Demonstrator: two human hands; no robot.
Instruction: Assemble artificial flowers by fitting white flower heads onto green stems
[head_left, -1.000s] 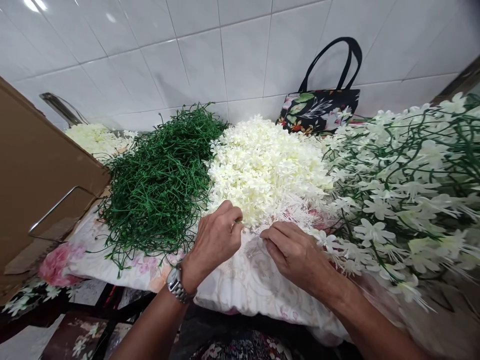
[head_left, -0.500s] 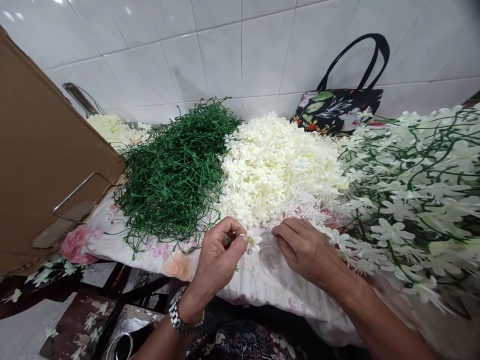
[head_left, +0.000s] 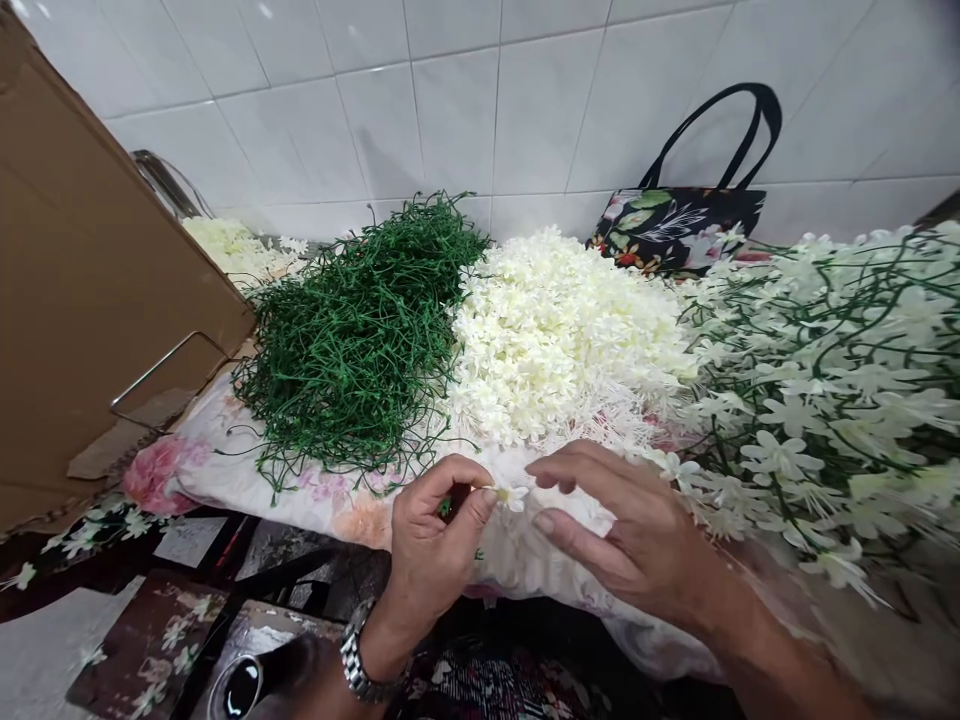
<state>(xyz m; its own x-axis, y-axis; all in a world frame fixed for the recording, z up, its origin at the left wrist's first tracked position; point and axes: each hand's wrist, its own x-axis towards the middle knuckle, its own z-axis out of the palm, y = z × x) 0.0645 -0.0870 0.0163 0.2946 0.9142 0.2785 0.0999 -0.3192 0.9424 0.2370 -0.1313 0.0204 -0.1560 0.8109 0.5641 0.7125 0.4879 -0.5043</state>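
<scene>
My left hand, with a metal watch on its wrist, pinches a small white artificial flower between thumb and fingertips. Bits of green stem show inside the curled fingers and below them. To the right of the bloom, my right hand has its thumb and fingers apart, and I see nothing in it. Behind both hands lie a heap of loose white blossoms and a tangle of green plastic stems. Thin white stamens are strewn along the blossom heap's front edge.
Assembled white flowers on green stems fill the right side. A black floral bag leans on the tiled wall. At left stands a cardboard box with a wire handle. Floral cloth covers the work surface. A dark cup sits low at left.
My right hand has gone from closed fingers to open, turning beside the flower. My left hand keeps its pinch on the flower. The camera view has shifted slightly.
</scene>
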